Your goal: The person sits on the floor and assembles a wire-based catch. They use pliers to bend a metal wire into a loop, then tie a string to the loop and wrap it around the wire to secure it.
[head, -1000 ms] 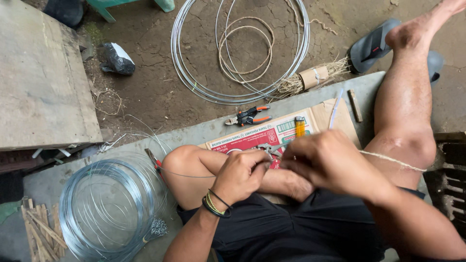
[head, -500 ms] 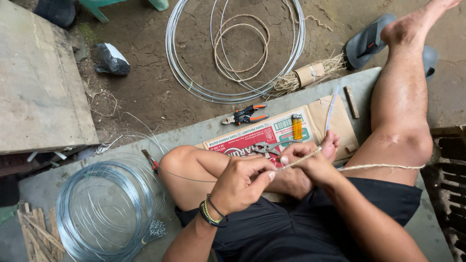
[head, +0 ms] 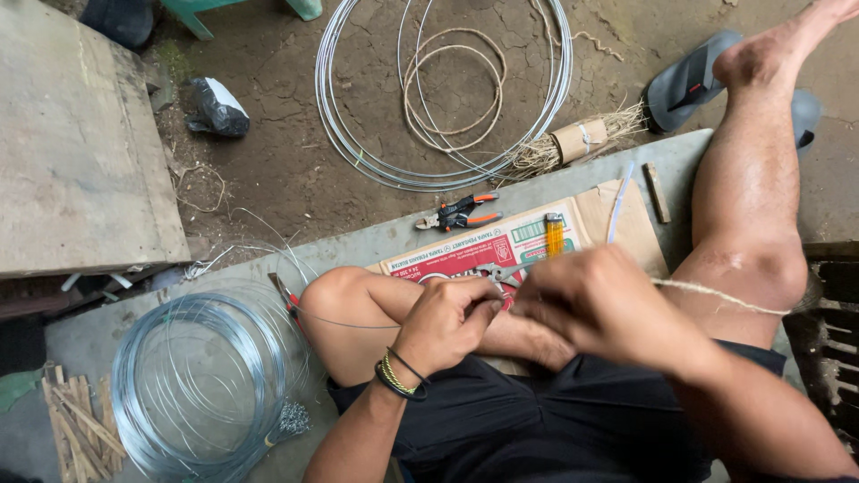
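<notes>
The pale twisted jute string [head: 716,295] now runs taut from the right hand [head: 595,309] toward three o'clock across the bent knee; half a second ago that hand sat lower, nearer the lap, so the slack looks taken up. Its fingers are curled shut over the string's end. At nine o'clock of it, the left hand [head: 443,326] pinches a thin grey wire [head: 344,322] trailing away to nine o'clock. Beneath lies a red-printed cardboard sheet [head: 519,246], orange-handled pliers [head: 461,215] at twelve.
</notes>
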